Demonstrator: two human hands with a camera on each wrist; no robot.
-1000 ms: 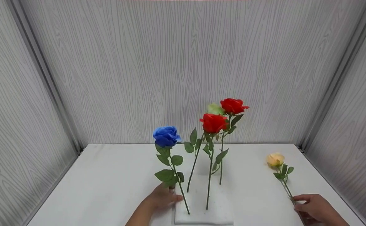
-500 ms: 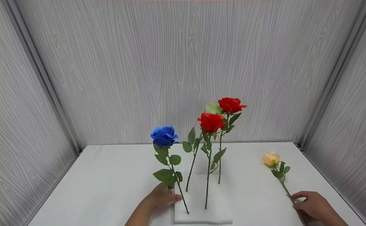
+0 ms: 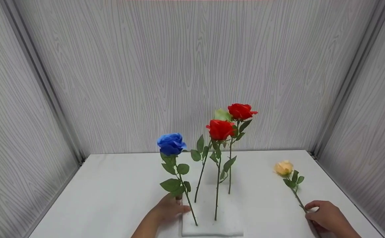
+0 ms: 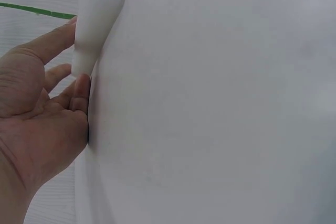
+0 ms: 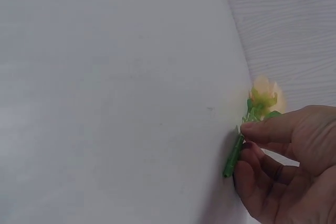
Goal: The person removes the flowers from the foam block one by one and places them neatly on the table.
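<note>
My right hand pinches the stem of a pale orange rose between thumb and fingers, low over the right side of the table. In the right wrist view the green cut end of the stem sticks out below the fingertips. My left hand touches the left edge of a white foam block, its thumb reaching over the near top; the left wrist view shows the fingers loosely bent against the block's side. A blue rose stands in the block right beside that hand, tilted left.
Two red roses, one in front and one farther back, also stand in the block. A pale green rose is partly hidden behind them. Wood-grain panels enclose the white table at the back and sides.
The head view has shifted slightly. My right hand has drifted a little left with the orange rose still pinched. The left hand stays at the block.
</note>
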